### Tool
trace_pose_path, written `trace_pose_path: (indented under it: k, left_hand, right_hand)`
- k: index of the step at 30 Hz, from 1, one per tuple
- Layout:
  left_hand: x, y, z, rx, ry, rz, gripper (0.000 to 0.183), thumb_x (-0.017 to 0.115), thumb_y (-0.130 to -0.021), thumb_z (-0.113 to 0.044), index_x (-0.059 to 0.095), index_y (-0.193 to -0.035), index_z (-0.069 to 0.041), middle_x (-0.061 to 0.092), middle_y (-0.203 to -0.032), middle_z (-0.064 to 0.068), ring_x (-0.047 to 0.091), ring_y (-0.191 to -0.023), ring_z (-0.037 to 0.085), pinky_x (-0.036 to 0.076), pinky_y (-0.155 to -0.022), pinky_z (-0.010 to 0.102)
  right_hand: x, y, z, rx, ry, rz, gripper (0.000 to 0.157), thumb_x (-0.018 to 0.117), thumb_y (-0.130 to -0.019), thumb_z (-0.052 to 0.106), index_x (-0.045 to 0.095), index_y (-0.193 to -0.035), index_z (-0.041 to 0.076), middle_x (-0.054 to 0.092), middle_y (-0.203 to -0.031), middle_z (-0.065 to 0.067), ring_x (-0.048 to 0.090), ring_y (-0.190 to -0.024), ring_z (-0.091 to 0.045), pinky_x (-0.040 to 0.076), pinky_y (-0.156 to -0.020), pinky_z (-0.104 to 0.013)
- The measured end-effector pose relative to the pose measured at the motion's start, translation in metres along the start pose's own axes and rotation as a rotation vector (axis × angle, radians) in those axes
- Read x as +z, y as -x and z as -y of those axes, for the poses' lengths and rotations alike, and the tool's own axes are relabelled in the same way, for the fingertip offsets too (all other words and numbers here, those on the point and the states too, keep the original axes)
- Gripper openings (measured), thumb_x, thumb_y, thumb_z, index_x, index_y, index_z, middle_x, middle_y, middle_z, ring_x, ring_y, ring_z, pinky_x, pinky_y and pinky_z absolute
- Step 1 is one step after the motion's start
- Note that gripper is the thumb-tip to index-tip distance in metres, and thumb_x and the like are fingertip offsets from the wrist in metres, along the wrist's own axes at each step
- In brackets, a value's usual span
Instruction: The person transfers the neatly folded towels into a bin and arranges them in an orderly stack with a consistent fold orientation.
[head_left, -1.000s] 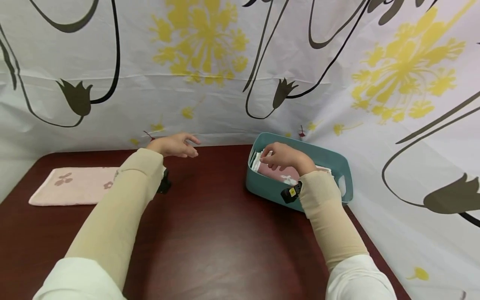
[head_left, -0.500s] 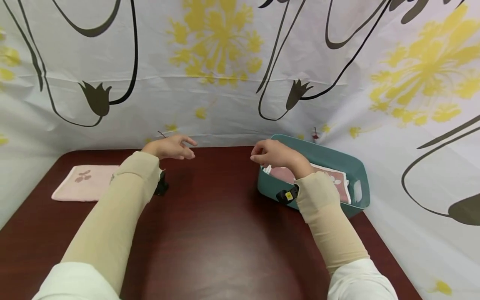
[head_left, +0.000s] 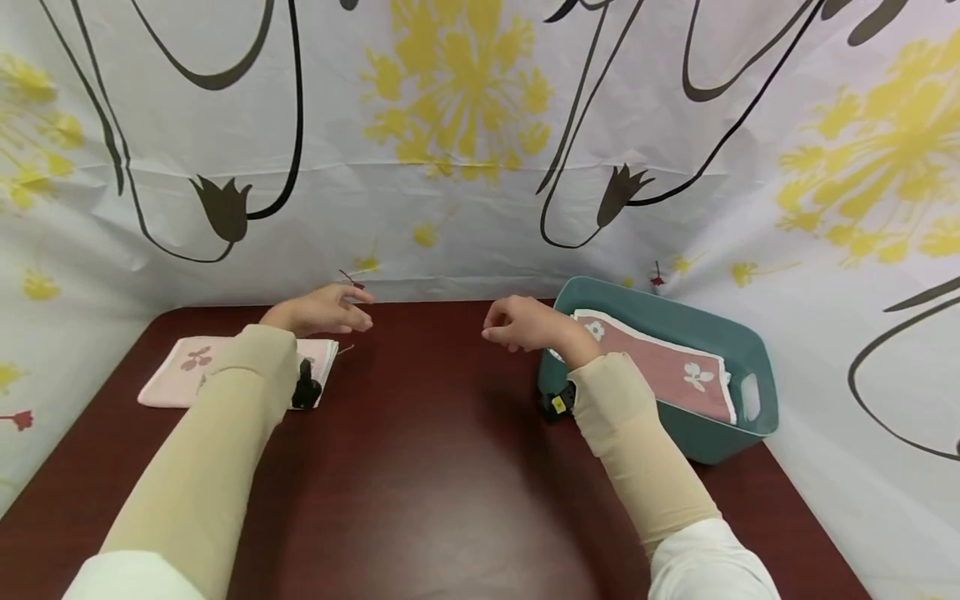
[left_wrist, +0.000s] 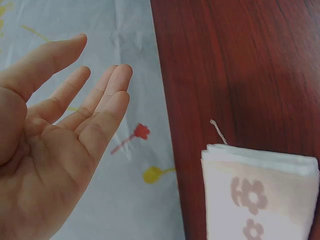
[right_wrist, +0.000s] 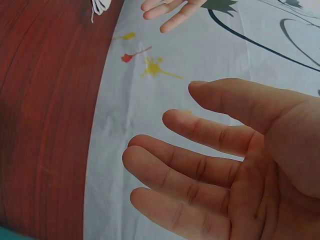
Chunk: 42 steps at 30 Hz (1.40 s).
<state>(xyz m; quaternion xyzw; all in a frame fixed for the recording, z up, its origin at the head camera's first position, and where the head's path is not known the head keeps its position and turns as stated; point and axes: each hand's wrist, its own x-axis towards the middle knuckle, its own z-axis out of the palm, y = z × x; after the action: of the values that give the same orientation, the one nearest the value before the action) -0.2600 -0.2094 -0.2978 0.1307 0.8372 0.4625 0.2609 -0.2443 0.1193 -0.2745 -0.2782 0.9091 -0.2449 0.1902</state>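
Note:
My left hand (head_left: 322,310) hangs in the air near the table's back edge, fingers loosely extended and holding nothing. Partly behind that forearm lies a folded pale pink towel (head_left: 183,367) with darker flower prints; in the left wrist view the towel (left_wrist: 260,195) shows its layered end and a loose thread (left_wrist: 218,131). My right hand (head_left: 528,323) is raised beside the left end of a teal basket (head_left: 675,321), with relaxed, slightly bent fingers and nothing in them. Inside the basket sits a folded dusty-pink towel (head_left: 660,367) with white leaf prints and a white border.
The dark red wooden table (head_left: 420,467) stretches between the two hands and toward me. A white sheet (head_left: 450,225) with yellow flowers and dark tulips hangs along the back and sides. Each wrist wears a small black camera, such as the right wrist camera (head_left: 557,405).
The head view has turned left, so the scene shifts right. My right hand has moved left from over the basket to beside its end, uncovering more of the towel there. The left hand stays empty.

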Motion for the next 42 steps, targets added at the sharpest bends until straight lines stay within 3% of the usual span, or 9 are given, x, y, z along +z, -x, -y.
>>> trace_pose_path:
  k: [8,15,23,30,33,42]
  left_hand:
    - [-0.013,0.013,0.026,0.009,0.034,-0.046,0.055,0.052,-0.093,-0.005,0.026,-0.140,0.008,0.044,-0.129,0.031,0.040,-0.122,0.042,0.033,-0.101,0.047]
    - [-0.015,0.021,0.051,0.013,0.060,-0.065,0.057,0.053,-0.092,-0.005,0.025,-0.140,0.011,0.047,-0.125,0.031,0.042,-0.120,0.043,0.032,-0.100,0.050]
    - [-0.027,0.036,0.074,-0.029,0.077,-0.121,0.057,0.056,-0.090,-0.007,0.029,-0.137,0.012,0.058,-0.111,0.019,0.052,-0.111,0.035,0.035,-0.099,0.050]
    - [-0.047,0.060,0.090,-0.072,0.016,-0.188,0.058,0.057,-0.091,-0.010,0.029,-0.137,0.012,0.054,-0.118,0.024,0.051,-0.113,0.036,0.036,-0.098,0.049]
    - [-0.053,0.070,0.095,-0.087,0.001,-0.206,0.059,0.058,-0.091,-0.011,0.029,-0.136,0.013,0.054,-0.118,0.024,0.051,-0.113,0.037,0.036,-0.097,0.050]
    - [-0.059,0.086,0.109,-0.110,-0.018,-0.207,0.059,0.056,-0.091,-0.010,0.028,-0.136,0.015,0.042,-0.127,0.032,0.048,-0.114,0.036,0.037,-0.097,0.050]
  right_hand:
    - [0.013,-0.023,0.006,-0.025,-0.014,0.014,0.020,0.056,-0.094,0.020,0.061,-0.107,0.006,0.061,-0.083,-0.007,0.061,-0.080,-0.030,0.049,-0.062,-0.031]
    - [0.035,-0.037,0.007,-0.042,-0.039,0.033,0.017,0.056,-0.094,0.019,0.061,-0.104,0.006,0.061,-0.080,-0.005,0.060,-0.073,-0.027,0.048,-0.059,-0.030]
    - [0.054,-0.058,0.017,-0.074,-0.086,0.072,0.017,0.056,-0.094,0.018,0.061,-0.105,0.007,0.061,-0.088,-0.005,0.062,-0.080,-0.030,0.049,-0.062,-0.031]
    - [0.063,-0.076,0.030,-0.093,-0.114,0.107,0.015,0.057,-0.093,0.018,0.061,-0.104,0.008,0.061,-0.088,-0.007,0.061,-0.080,-0.030,0.050,-0.067,-0.036]
    - [0.067,-0.082,0.035,-0.108,-0.111,0.113,0.015,0.056,-0.094,0.018,0.061,-0.103,0.008,0.062,-0.088,-0.012,0.061,-0.078,-0.031,0.049,-0.064,-0.033]
    - [0.085,-0.105,0.048,-0.116,-0.128,0.148,0.013,0.058,-0.093,0.016,0.062,-0.102,0.008,0.063,-0.090,-0.014,0.062,-0.076,-0.026,0.050,-0.067,-0.031]
